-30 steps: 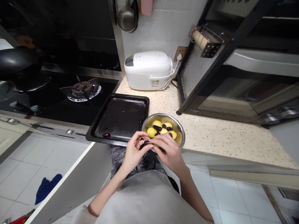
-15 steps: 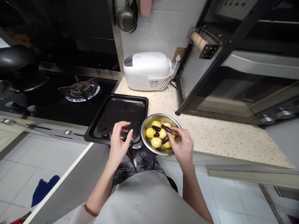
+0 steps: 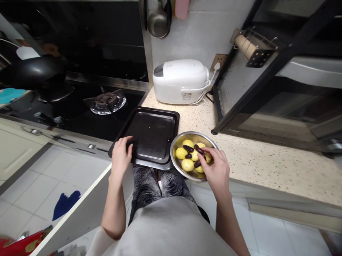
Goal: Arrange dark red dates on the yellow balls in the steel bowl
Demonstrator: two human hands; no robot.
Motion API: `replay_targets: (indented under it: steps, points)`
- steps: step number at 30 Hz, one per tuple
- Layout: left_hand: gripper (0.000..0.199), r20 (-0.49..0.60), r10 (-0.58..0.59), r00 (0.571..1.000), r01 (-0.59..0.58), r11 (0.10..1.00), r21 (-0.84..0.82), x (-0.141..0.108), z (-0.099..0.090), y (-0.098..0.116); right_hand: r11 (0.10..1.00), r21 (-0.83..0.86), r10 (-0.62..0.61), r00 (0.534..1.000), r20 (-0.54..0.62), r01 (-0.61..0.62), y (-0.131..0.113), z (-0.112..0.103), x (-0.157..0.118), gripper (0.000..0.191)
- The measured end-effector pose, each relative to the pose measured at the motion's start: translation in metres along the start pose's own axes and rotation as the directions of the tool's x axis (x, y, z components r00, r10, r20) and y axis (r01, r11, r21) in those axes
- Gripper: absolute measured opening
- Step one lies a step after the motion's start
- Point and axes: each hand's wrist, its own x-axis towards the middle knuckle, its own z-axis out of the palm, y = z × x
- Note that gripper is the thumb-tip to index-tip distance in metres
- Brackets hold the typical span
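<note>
Now the hands (image 3: 121, 156) sit wider apart, left by a corner of the tray (image 3: 153, 136).

Both forearms reach forward, the left hand (image 3: 122, 153) curled, the right hand's (image 3: 214, 164) fingertips lowered.

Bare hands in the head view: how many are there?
2: the left hand at the near left corner of the black rectangular tray, the right hand over the right side of the round silver metal bowl. No others show.
</note>
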Motion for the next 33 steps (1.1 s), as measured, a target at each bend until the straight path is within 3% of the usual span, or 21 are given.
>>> replay_targets:
  steps: [6,13,18,23,26,30,33]
  points:
    - [0.040,0.171,-0.094,0.981,0.068,0.986,0.149,0.000,-0.009,-0.019,1.000,-0.031,-0.003,1.000,-0.009,0.003,0.005,0.000,0.001,0.021]
    - [0.035,0.224,-0.094,0.970,0.033,0.964,0.262,-0.001,-0.011,-0.009,0.999,-0.030,-0.017,1.000,-0.022,0.016,0.007,-0.002,0.001,0.022]
    - [0.021,0.266,-0.090,0.960,0.016,0.964,0.267,-0.004,-0.017,-0.001,1.000,-0.013,-0.027,0.999,-0.032,0.027,0.007,-0.001,0.000,0.019]
    - [0.010,0.314,-0.010,0.949,-0.022,0.995,0.101,-0.005,-0.018,-0.005,0.999,0.010,-0.033,0.996,-0.078,0.034,0.003,-0.002,0.001,0.012]
    - [0.009,0.257,0.057,0.965,-0.052,0.998,-0.026,-0.003,-0.016,-0.001,0.998,0.033,-0.040,0.990,-0.132,0.045,-0.002,-0.006,0.001,0.008]
    - [0.013,0.131,0.119,0.984,-0.085,0.966,-0.245,-0.005,-0.009,0.032,0.988,0.097,-0.098,0.978,-0.183,0.118,-0.013,-0.012,-0.001,0.010]
    - [0.015,0.094,0.145,0.985,-0.083,0.874,-0.479,-0.016,0.004,0.069,0.951,0.209,-0.208,0.972,-0.106,0.226,-0.025,-0.012,-0.007,0.014]
